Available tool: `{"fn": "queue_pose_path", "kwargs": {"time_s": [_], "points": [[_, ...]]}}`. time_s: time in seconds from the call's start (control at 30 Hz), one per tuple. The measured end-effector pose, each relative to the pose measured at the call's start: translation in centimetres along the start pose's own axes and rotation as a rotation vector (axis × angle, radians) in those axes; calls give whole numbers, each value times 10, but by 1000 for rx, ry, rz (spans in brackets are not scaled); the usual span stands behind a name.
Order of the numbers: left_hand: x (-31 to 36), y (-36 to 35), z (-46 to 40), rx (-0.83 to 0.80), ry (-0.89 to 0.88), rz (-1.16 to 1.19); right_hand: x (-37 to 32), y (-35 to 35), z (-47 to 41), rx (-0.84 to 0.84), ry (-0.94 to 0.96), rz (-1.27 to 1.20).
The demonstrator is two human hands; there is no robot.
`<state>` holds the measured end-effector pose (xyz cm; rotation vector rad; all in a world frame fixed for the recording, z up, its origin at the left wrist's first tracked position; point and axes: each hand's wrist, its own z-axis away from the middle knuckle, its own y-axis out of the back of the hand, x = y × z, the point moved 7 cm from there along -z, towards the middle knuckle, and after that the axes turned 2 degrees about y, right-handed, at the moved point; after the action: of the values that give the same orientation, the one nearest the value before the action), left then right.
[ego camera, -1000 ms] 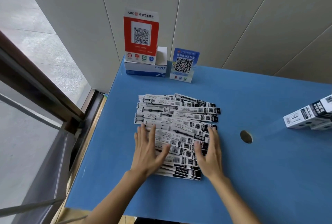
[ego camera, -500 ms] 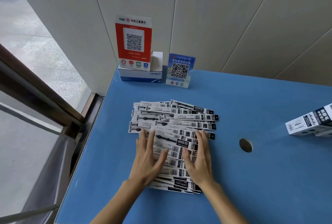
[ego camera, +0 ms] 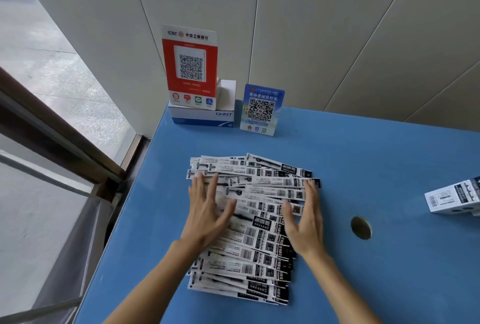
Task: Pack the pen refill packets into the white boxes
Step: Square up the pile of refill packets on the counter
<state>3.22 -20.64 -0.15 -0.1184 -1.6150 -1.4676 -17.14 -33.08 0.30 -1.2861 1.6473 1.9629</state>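
Several long white pen refill packets with black printing and barcodes lie fanned in an overlapping pile on the blue table. My left hand lies flat on the pile's left side, fingers straight and spread. At the pile's right edge is my right hand, fingers straight and pointing away from me, its fingertips at the ends of the far packets. A white box with black print lies at the table's right edge, partly cut off by the frame.
A red QR-code stand sits on a white and blue carton at the table's back left, with a blue QR-code stand beside it. A round cable hole is right of the pile. The table's left edge borders a window frame.
Both hands have slid forward over the pile, away from me, and the right hand has moved out to the pile's right edge. The packets have shifted slightly under them.
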Motion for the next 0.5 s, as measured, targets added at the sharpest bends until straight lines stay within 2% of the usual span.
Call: {"fn": "queue_pose_path", "kwargs": {"time_s": [0.1, 0.2, 0.37, 0.5], "points": [[6, -3, 2, 12, 14, 67, -15, -15, 2, -49, 52, -15], [-4, 16, -6, 93, 24, 69, -10, -4, -2, 43, 83, -11], [-30, 33, -37, 111, 144, 10, 23, 20, -28, 216, -23, 30], [-25, 23, -42, 68, 88, -50, 34, 27, -48, 221, -130, 12]]}}
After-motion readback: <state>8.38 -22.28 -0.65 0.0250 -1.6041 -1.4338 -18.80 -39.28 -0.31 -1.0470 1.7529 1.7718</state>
